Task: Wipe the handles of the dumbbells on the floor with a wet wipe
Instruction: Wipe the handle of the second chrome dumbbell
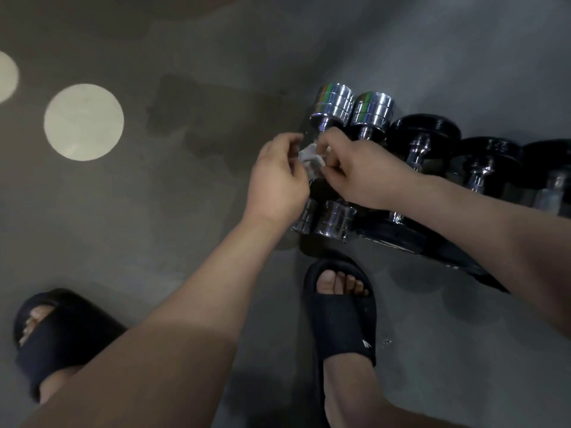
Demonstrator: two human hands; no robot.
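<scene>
The wet wipe (pixel 310 160) is a small, crumpled white wad held directly above the middle of the first chrome dumbbell (pixel 333 103), hiding most of its handle. The left hand (pixel 278 177) pinches the wipe from the side away from the row and the right hand (pixel 355 171) pinches it from the row side. Both have thumb and fingertips closed on the cloth, which looks like unfolding or regathering it to get a usable face before wiping. Whether the wipe touches the handle cannot be told. A second chrome dumbbell (pixel 372 111) lies just beside the first, and black dumbbells (pixel 420 131) continue the row beyond it, all parallel on the grey floor (pixel 185 211). That layout probably lets each handle be reached in turn. A foot in a black slide (pixel 343 319) stands near the first dumbbell's near end, so the person can lean over it. A pale circle (pixel 83 122) marks the floor well apart from that dumbbell, on its open side.
</scene>
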